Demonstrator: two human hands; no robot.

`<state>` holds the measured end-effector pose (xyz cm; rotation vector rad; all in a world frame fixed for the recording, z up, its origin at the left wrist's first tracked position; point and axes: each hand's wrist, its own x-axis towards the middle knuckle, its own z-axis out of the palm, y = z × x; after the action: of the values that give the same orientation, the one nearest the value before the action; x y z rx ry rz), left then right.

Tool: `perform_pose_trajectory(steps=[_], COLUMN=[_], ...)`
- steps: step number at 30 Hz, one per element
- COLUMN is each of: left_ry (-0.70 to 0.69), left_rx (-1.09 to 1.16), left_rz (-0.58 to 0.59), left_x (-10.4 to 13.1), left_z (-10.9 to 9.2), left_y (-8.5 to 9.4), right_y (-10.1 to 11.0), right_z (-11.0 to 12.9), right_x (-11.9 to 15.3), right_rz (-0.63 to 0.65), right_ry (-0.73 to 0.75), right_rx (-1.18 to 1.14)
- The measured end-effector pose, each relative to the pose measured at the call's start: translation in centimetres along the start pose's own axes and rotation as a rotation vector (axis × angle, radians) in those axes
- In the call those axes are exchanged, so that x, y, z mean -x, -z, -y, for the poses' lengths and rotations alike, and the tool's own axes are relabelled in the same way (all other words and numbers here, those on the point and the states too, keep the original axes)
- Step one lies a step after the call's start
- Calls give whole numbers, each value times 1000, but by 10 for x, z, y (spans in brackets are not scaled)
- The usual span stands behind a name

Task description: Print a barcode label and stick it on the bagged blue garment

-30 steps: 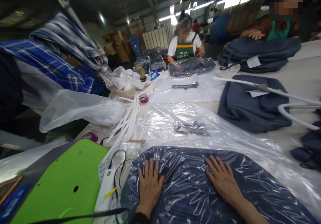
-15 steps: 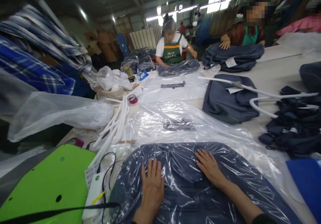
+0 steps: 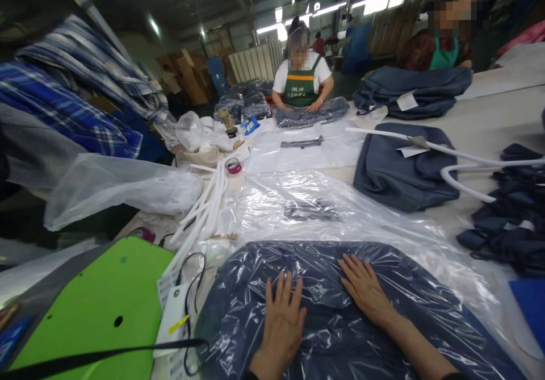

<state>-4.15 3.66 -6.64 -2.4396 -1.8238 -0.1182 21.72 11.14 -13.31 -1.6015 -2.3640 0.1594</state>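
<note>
A large dark blue fabric item in clear plastic [image 3: 323, 317] lies flat on the table in front of me. My left hand [image 3: 284, 317] rests palm down on its left-middle part, fingers spread. On the upper right part of the same wrapped item lies my right hand [image 3: 367, 292], also flat with the fingers apart. Neither hand grips anything. Just beyond, clear plastic sheeting [image 3: 264, 204] covers the table, with a dark printed rectangle showing.
White tubes [image 3: 213, 198], a tape roll [image 3: 233, 166] and a green board [image 3: 102, 300] are at the left. Right lie a dark blue bag [image 3: 400, 170] and dark fabric pieces [image 3: 506, 226]. Across the table, a person in a green apron [image 3: 301, 84] handles a wrapped item.
My left hand has slid slightly right over the plastic, nearer my right hand. The view has shifted a little. The person opposite now has both hands on the wrapped item.
</note>
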Motion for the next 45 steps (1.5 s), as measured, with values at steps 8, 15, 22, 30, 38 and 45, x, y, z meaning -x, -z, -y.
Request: perform_pose_trajectory(steps=[8, 15, 22, 30, 38, 45], left_ry=[176, -78, 334, 386, 312, 97], left_rx=[-200, -104, -227, -153, -238, -137], left_rz=[2, -122, -112, 63, 129, -27], left_x=[5, -9, -19, -11, -8, -26], left_z=[19, -8, 34, 22, 6, 1], left_y=[-14, 3, 10, 12, 20, 21], right_y=[5, 5, 0, -4, 2, 7], right_z=[8, 9, 8, 7, 10, 13], right_x=[0, 0, 1, 2, 1, 0], right_rz=[13, 11, -40, -89, -50, -22], right_ry=[-28, -39, -27, -16, -50, -51], right_rx=[10, 11, 16, 25, 4, 11])
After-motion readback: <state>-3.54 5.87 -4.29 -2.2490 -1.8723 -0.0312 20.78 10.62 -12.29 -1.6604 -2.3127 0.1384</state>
